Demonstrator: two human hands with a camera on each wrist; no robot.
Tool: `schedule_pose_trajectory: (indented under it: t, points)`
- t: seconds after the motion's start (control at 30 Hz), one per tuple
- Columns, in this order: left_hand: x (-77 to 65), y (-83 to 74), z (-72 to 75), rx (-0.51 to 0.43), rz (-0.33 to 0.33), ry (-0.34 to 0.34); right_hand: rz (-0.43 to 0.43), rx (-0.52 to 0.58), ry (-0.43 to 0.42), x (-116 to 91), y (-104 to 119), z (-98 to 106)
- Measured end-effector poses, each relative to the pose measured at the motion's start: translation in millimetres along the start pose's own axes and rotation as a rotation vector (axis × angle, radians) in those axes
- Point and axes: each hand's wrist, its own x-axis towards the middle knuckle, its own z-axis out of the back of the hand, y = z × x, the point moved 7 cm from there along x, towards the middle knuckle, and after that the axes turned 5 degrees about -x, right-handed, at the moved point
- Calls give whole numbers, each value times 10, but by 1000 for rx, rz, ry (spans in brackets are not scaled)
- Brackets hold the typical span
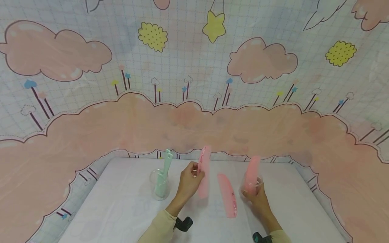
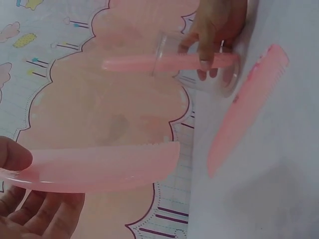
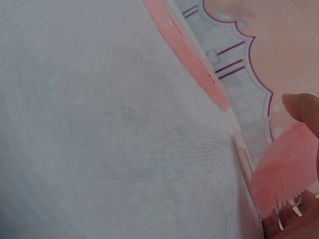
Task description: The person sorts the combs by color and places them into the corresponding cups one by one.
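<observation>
My left hand [image 1: 190, 180] pinches a pink comb [image 1: 205, 175] between thumb and fingers and holds it upright above the white table. In the left wrist view the thumb lies on one side of that comb [image 2: 99, 167] and the fingers on the other. Around a clear plastic cup [image 1: 259, 181] on the right curl the fingers of my right hand [image 1: 257, 199]. Inside this cup a second pink comb [image 1: 252, 173] stands, its upper part above the rim. Between the two hands a third pink comb [image 1: 228, 195] lies flat, with a printed pattern along one edge.
Left of my left hand, another clear cup [image 1: 152, 184] holds light green combs [image 1: 165, 165], one with a handle rising above the rim. The white tabletop [image 1: 121, 209] ends at the back against a patterned cloth [image 1: 182, 128] of clouds and stars.
</observation>
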Motion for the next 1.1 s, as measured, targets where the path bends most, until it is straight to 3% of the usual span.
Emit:
schedule_pose_trajectory:
  t: [0.7, 1.1]
  points:
    - [138, -366, -260, -113, -70, 36, -45, 8, 3, -21, 1, -8]
    - [191, -464, -482, -169, -89, 59, -15, 28, 10, 1, -18, -15]
